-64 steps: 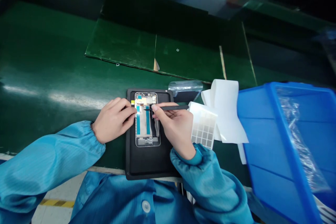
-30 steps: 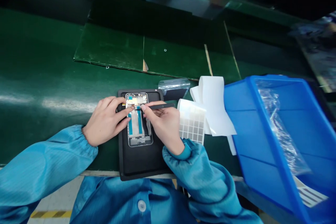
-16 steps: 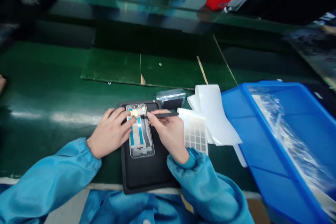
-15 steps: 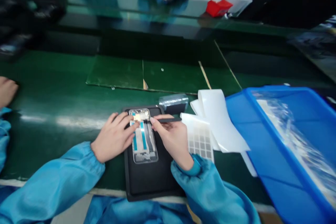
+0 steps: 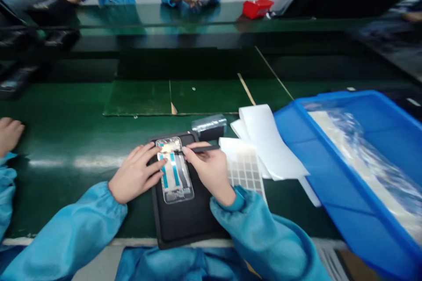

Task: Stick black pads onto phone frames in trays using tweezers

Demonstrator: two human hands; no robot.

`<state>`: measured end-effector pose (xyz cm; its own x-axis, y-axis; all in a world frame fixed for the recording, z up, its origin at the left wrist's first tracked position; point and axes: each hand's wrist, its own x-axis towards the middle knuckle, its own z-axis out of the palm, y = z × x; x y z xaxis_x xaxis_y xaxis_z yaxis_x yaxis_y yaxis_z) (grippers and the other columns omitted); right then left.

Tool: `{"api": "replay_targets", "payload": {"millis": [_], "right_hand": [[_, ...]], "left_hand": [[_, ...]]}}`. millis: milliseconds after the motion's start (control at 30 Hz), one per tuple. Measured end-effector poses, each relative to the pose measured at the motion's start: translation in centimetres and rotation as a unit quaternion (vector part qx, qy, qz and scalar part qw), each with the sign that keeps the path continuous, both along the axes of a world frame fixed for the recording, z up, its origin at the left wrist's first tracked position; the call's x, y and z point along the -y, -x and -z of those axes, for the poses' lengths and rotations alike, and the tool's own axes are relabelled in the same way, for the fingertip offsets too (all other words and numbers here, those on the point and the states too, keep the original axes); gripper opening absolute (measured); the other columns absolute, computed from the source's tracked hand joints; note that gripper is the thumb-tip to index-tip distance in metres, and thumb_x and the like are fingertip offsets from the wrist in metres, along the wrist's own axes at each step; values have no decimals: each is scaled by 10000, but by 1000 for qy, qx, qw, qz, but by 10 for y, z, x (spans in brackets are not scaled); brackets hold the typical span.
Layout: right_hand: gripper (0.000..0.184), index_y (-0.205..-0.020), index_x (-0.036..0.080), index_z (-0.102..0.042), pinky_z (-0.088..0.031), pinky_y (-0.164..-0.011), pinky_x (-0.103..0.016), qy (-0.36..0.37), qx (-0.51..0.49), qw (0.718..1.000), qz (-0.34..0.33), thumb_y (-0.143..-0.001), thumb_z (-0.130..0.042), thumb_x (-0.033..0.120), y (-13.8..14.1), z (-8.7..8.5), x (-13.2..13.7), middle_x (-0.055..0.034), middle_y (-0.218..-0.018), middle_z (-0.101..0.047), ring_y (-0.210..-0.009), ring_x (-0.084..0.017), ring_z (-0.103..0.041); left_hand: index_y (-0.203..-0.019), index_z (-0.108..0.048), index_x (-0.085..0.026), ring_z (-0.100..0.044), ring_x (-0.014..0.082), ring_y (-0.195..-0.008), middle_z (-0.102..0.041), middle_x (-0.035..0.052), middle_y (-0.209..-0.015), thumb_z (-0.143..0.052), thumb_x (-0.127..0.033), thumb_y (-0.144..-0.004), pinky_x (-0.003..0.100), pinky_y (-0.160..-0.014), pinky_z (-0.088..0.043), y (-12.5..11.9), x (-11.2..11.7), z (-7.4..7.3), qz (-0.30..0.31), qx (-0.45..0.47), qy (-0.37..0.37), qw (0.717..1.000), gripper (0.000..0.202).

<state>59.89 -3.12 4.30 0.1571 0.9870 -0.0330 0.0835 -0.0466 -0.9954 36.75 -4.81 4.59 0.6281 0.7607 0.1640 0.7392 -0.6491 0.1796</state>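
A silver phone frame point(image 5: 174, 171) with blue strips lies on a black tray point(image 5: 184, 219) at the table's near edge. My left hand point(image 5: 135, 174) rests on the frame's left side, its fingers pressed against the frame's edge. My right hand point(image 5: 211, 171) pinches black tweezers point(image 5: 201, 149), whose tips touch the upper part of the frame. Both sleeves are blue.
A sheet of small grey labels point(image 5: 245, 171) and white backing paper point(image 5: 267, 140) lie right of the tray. A blue bin point(image 5: 349, 171) with clear plastic stands at right. A small wrapped dark part point(image 5: 210, 126) sits behind the tray. Another person's hand point(image 5: 9, 134) is at left; two people stand across the belt.
The view has tilted up, bringing the far side and the people there into sight. My hands stay on the frame, tweezers still at its upper part. Another person's hand appeared at left.
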Motion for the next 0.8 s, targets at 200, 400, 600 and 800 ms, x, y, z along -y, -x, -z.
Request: {"api": "replay_targets", "payload": {"millis": [200, 400, 600, 800], "right_hand": [[238, -828, 175, -723, -585, -590, -272, 2, -3, 1000, -5, -789, -783, 402, 1, 0, 1, -42, -736, -738, -617, -181, -702], [233, -843, 179, -724, -581, -601, -282, -3, -1, 1000, -10, -804, -778, 402, 0, 4, 3, -27, -713, -722, -606, -177, -690], [199, -854, 186, -732, -590, -633, -282, -13, -19, 1000, -3, -816, -766, 378, 2, 2, 4, -40, -794, -745, -660, -183, -710], [185, -843, 182, -734, -580, -641, -280, -30, -25, 999, -10, -815, -772, 361, 2, 1, 4, -42, -801, -745, -672, -184, -709]], "left_hand": [[-1301, -644, -305, -376, 353, -1422, -473, 97, -1488, -505, -335, -989, 564, -1101, -418, 1, -7, -6, 28, -3, 36, 999, 343], [-1163, -706, -239, -443, 300, -1359, -518, 108, -1407, -567, -294, -956, 496, -1105, -437, 4, -9, 4, 11, 71, 8, 997, 256], [-1324, -614, -257, -377, 335, -1374, -447, 127, -1464, -497, -261, -973, 546, -1093, -420, -1, -8, 0, 2, 19, 22, 1000, 370], [-1386, -552, -261, -356, 357, -1380, -406, 143, -1484, -463, -256, -971, 557, -1086, -402, -8, -6, -5, -10, -26, 29, 999, 425]]}}
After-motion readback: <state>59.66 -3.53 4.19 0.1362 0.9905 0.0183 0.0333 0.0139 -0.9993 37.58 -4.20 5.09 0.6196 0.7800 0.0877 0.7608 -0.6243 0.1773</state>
